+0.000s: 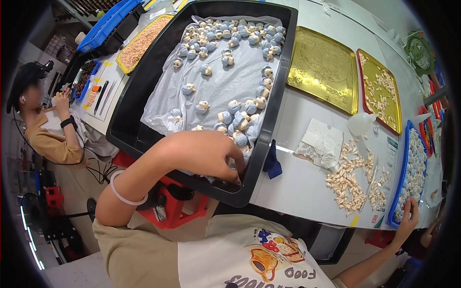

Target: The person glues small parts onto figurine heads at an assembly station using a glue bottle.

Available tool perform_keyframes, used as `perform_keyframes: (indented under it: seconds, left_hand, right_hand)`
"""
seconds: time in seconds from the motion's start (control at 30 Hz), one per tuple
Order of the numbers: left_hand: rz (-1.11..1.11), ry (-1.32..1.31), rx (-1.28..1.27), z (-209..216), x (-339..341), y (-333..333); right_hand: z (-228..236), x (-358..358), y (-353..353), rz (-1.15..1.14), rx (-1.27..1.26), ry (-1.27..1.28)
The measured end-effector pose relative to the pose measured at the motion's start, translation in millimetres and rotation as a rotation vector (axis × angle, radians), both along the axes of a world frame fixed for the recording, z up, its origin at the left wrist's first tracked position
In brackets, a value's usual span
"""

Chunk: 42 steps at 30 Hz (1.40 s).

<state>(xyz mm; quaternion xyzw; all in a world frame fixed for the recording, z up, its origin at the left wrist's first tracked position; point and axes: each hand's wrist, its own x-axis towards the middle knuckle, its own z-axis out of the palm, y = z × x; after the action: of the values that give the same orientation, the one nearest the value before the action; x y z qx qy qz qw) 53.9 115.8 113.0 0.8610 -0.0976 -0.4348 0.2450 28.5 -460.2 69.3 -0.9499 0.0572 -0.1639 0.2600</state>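
"Figurines [202, 106]: where, exactly?"
"In black tray [150, 73], just beyond curled fingers of left hand [211, 151]; in blue tray [401, 168], by fingertips of right hand [407, 219]."
"Grasping any?"
"Cannot tell for either."

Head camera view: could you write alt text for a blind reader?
A person's left hand reaches into a black tray of small blue-and-cream figures on white sheeting; the right hand is at a blue tray of similar pieces.

Bright light glints off the gold tray [322, 69]; edges bend toward black corners.
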Motion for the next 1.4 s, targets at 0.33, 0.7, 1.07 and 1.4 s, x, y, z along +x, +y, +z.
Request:
perform_keyframes:
  seconds: [0.33,0.7,1.07,1.4]
  left_hand:
    - [0.004,-0.165,0.143,5.2,-12.7,-9.6]
    - [0.437,0.042,-0.177,28.4,2.2,21.9]
    - [0.62,-0.376,-0.226,-30.4,59.2,38.4]
    - [0.109,-0.965,-0.067,-67.3,85.9,20.1]
  right_hand:
    - [-0.7,0.9,0.6,0.014,0.016,0.01]
    - [0.3,-1.4,0.6,0.002,0.045,-0.015]
    - [8.6,3.2,15.8,0.06,0.01,-0.019]
    - [7.0,-1.5,16.4,0.046,0.031,-0.009]
